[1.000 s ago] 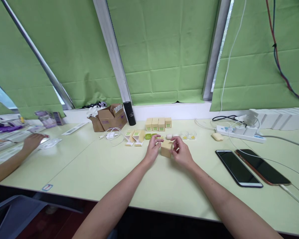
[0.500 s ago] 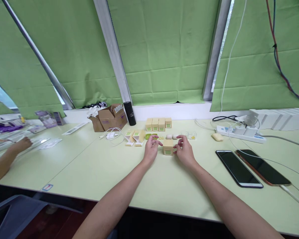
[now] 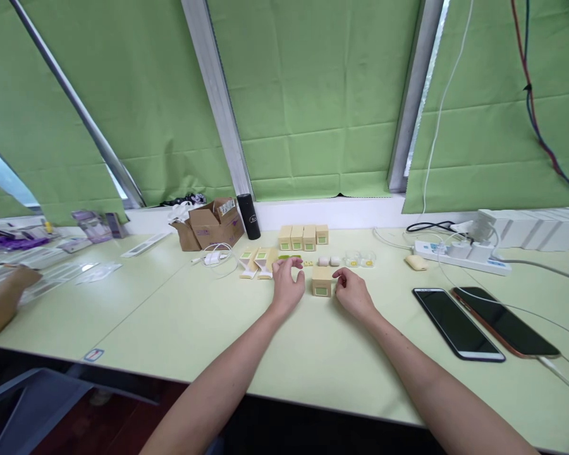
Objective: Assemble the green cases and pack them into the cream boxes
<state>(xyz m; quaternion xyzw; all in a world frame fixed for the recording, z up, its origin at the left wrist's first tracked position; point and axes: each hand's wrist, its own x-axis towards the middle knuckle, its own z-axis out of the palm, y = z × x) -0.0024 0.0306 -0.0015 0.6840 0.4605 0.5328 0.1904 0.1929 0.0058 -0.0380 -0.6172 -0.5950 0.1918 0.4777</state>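
A small tan box with a green label point(image 3: 322, 282) stands upright on the pale green table point(image 3: 246, 341) between my hands. My left hand point(image 3: 288, 282) rests just left of the box, fingers loosely curled and apart, holding nothing. My right hand point(image 3: 353, 292) lies just right of the box, fingers relaxed, not gripping it. Behind the box stand a row of several more tan boxes point(image 3: 303, 237), two open flat boxes point(image 3: 256, 261), and small white and clear earbud cases point(image 3: 346, 260).
Two phones point(image 3: 483, 322) lie at the right, near a power strip with chargers point(image 3: 459, 253). A brown carton point(image 3: 209, 223) and black cylinder point(image 3: 248, 216) stand at the back. Another person's hand point(image 3: 14, 281) works at the far left among purple packets.
I set the tan box down upright, label toward me, and both hands let go of it. The other person's hand at the left drew back.
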